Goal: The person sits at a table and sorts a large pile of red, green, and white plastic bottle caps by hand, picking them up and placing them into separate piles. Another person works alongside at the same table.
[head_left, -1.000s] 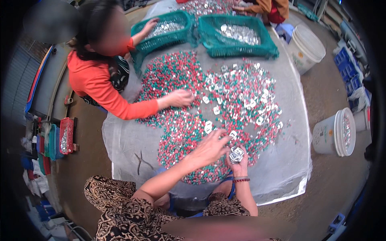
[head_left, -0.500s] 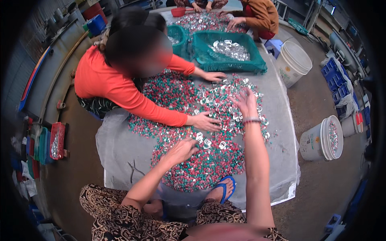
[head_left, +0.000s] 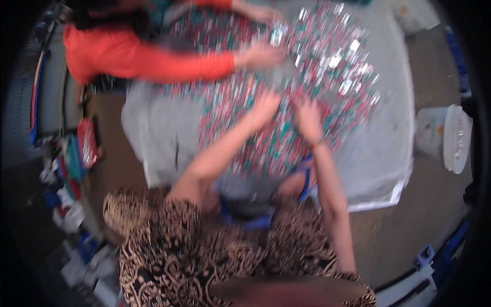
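A spread of small red, green and white pebble-like pieces point(head_left: 240, 143) covers the middle of a grey sheet. Over it, my left hand point(head_left: 266, 106) and my right hand point(head_left: 309, 123) are close together with a narrow gap between them. Both are smeared by motion, so what their fingers hold, if anything, is hidden. Shiny metal pieces point(head_left: 352, 82), buckle-like in the earlier frame, lie among the pebbles beyond my right hand. Just past my left hand, a co-worker's hand point(head_left: 261, 55) in an orange sleeve reaches over the pile; their other hand point(head_left: 262, 13) is farther off.
The grey sheet point(head_left: 169, 125) has a dark thin tool point(head_left: 177, 153) lying at left. My foot in a blue sandal point(head_left: 307, 179) is at the near edge. White buckets point(head_left: 427, 128) stand on the floor at right, a red basket point(head_left: 88, 143) at left.
The view has tilted down and blurred. My right hand has come back toward me and leftward, and my left hand has moved in, so the two are now near each other.
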